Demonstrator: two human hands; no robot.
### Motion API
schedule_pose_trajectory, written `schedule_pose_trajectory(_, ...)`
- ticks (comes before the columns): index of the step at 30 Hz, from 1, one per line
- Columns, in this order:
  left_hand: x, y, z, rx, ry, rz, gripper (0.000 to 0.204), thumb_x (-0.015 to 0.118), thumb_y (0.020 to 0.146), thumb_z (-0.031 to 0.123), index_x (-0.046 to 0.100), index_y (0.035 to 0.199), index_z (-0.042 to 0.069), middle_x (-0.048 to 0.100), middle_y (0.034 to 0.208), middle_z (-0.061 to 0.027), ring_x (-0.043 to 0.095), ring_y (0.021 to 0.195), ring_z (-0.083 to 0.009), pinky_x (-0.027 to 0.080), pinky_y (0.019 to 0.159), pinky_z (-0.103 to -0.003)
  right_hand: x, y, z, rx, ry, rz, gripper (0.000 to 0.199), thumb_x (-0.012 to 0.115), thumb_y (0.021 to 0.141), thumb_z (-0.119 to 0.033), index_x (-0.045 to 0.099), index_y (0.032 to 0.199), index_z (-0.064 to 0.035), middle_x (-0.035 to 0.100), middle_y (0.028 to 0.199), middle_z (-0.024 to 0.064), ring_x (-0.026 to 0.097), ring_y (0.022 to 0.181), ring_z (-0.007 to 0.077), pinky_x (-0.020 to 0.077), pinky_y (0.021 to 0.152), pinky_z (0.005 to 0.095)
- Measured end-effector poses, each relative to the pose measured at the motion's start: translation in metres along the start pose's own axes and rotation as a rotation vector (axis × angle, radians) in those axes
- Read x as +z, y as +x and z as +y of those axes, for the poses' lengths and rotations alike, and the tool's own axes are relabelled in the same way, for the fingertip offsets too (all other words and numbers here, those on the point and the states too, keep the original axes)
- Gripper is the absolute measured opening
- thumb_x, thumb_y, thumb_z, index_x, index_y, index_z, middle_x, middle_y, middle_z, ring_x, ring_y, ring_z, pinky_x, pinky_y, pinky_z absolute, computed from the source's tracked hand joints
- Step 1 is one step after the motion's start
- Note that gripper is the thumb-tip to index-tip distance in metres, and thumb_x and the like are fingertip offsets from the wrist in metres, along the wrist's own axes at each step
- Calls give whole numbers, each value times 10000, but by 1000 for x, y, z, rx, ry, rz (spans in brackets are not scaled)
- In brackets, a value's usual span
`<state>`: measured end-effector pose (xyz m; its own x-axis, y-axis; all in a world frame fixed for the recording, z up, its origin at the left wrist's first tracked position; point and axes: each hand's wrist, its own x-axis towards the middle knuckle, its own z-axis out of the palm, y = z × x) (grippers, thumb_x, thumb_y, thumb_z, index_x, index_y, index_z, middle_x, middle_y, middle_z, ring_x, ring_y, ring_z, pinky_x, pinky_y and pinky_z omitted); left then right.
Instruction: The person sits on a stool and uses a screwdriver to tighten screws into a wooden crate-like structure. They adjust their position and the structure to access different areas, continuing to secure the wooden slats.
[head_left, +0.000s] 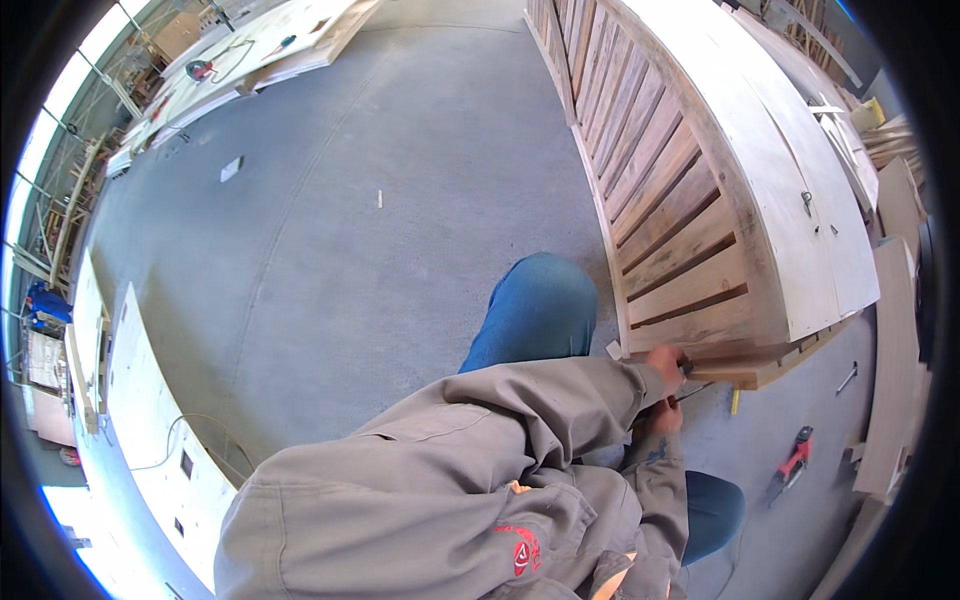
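Note:
A long slatted wooden frame stands on the floor at the right, with white panels along its top. My left hand is closed at its near lower corner, beside the bottom boards. Something dark shows at those fingertips, too small to name. Just below it is my right hand, with its fingers closed on a thin dark rod-like tool. The rod points right, toward the underside of the frame's near end. My sleeves and the hands themselves hide part of the grip.
On the floor at the right lie a red tool, a small metal tool and a yellow strip. Boards line the right edge. White panels stand left; a low panel-topped platform is far left.

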<state>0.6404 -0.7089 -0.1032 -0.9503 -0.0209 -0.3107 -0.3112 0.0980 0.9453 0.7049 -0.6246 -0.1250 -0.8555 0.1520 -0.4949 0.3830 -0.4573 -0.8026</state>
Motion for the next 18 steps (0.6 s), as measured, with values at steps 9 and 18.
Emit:
schedule_pose_trajectory(9,-21,12,17,-75,-204,107,178,595,806,-5,614,981,19,680,823,-119,658,725,-212,532,664,-367,-33,34,26,211,58,-288,281,590,935,-285,624,1098,-58,665,920,81,643,827,190,539,700,350)
schedule_pose_trajectory(18,-78,-30,53,-105,-436,271,197,488,836,-30,538,1018,27,646,782,-105,591,595,-158,458,477,-315,27,-15,19,468,26,-632,384,471,950,-292,575,1239,-60,614,1200,108,613,1045,226,509,896,368)
